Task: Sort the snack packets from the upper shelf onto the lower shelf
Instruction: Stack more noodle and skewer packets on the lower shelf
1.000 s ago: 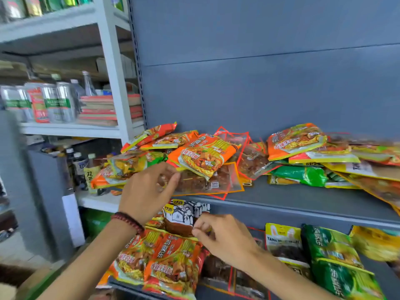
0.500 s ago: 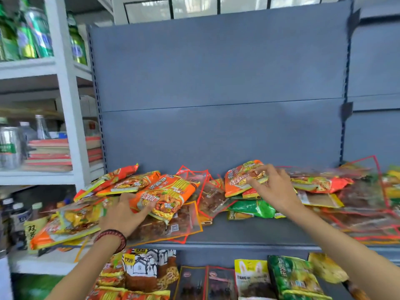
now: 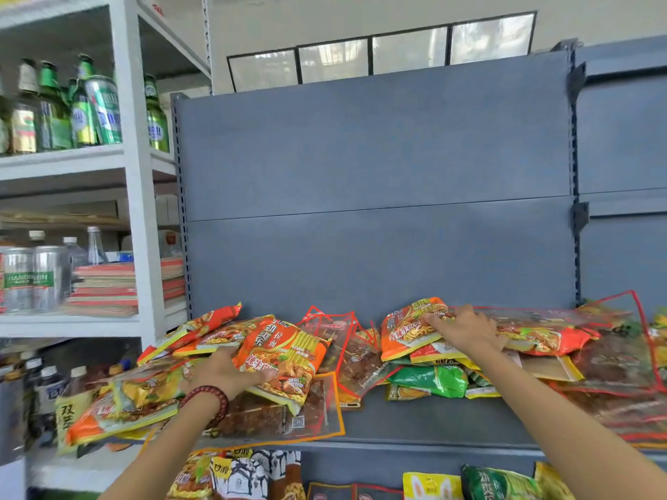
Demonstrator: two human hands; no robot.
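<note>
Both my hands are in a jumble of snack packets heaped on the grey upper shelf (image 3: 415, 416). My left hand (image 3: 231, 373), a red bead bracelet (image 3: 207, 402) at its wrist, has its grip on the large orange noodle packet (image 3: 285, 355). Its fingers are tucked under the packet's lower left edge and the packet is tilted up over them. My right hand (image 3: 465, 330) reaches deeper toward the back panel and has its grip on a second orange packet (image 3: 408, 326). Its fingers (image 3: 431, 317) are curled over that packet's top right corner, at the crest of the right-hand pile.

A green packet (image 3: 433, 380) lies under that pile. Clear red-edged packets (image 3: 343, 341) of dark snacks sit between my two hands. More orange and yellow packets (image 3: 122, 402) spill over the shelf's left end.

Below the shelf's front lip, a yellow packet (image 3: 431, 485) and a green bag (image 3: 498, 481) stand in a row on the level beneath, with black-and-white packets (image 3: 252, 474) to their left.

A white rack (image 3: 133, 211) stands just beside the grey unit on the left. It holds green bottles (image 3: 54, 102) on its top tier and silver cans (image 3: 29, 279) on the tier beneath.
</note>
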